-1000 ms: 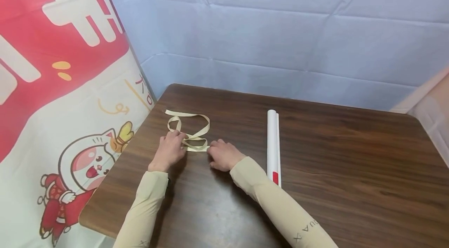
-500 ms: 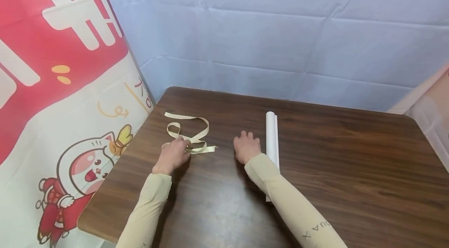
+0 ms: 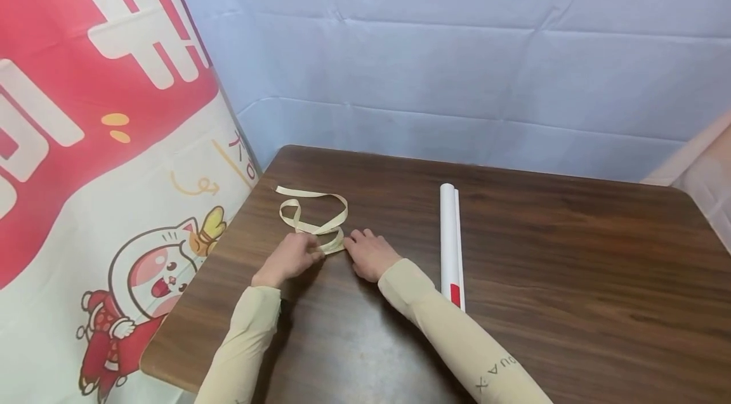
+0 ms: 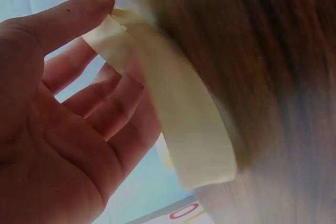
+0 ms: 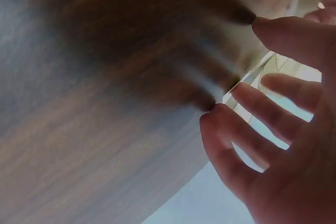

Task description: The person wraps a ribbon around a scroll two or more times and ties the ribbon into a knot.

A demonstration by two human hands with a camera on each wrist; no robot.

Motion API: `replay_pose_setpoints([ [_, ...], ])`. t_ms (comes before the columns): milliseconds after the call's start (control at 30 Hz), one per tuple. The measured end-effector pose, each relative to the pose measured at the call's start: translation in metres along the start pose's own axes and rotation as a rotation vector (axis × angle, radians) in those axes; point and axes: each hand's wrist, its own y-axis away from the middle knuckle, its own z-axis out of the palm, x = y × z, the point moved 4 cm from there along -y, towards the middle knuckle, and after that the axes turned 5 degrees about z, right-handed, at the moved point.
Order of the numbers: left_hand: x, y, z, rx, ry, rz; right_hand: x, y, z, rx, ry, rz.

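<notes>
A pale yellow ribbon [image 3: 308, 193] lies in loose loops on the left part of the table in the head view. At its near loop, my left hand [image 3: 290, 258] pinches the strip between thumb and fingers. The left wrist view shows the ribbon [image 4: 189, 114] running from under the thumb tip and curving beside the other fingers. My right hand [image 3: 371, 256] is at the right end of that near loop. In the right wrist view its fingers [image 5: 223, 129] are spread apart from the thumb, fingertips down at the tabletop. The ribbon's near end is hidden by the hands.
To the right of my right hand, a white roll [image 3: 449, 233] with a red patch lies lengthwise on the dark wooden table [image 3: 571, 277]. A pale blue cloth [image 3: 434, 61] hangs behind the table. A printed red and white banner [image 3: 148, 201] hangs at the left.
My right hand first moved right, off the ribbon toward the white roll, then came back left to the near loop. The ribbon's end, visible half a second ago, is now covered.
</notes>
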Motion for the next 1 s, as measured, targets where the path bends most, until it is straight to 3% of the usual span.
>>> replay_pose_setpoints([
  [100,0.0,0.001,-0.001,0.003,0.039,0.009,0.001,0.001,0.001,0.019,0.014,0.027],
  [267,-0.003,0.001,0.0,-0.02,0.171,-0.063,0.001,0.005,0.002,0.026,0.029,0.058],
  [467,-0.004,0.0,0.0,-0.017,0.365,-0.113,0.008,0.019,-0.001,-0.042,0.013,0.099],
  [667,-0.012,-0.003,0.0,0.029,0.694,-0.236,0.022,0.044,-0.004,-0.217,-0.125,0.116],
  [833,-0.019,-0.003,-0.001,0.041,1.019,-0.286,0.037,0.06,-0.005,-0.357,-0.215,0.127],
  [933,-0.021,-0.003,-0.003,0.051,1.153,-0.301,0.046,0.066,-0.006,-0.376,-0.236,0.143],
  [1000,-0.021,-0.003,-0.006,0.053,1.194,-0.298,0.051,0.07,-0.008,-0.372,-0.242,0.163],
])
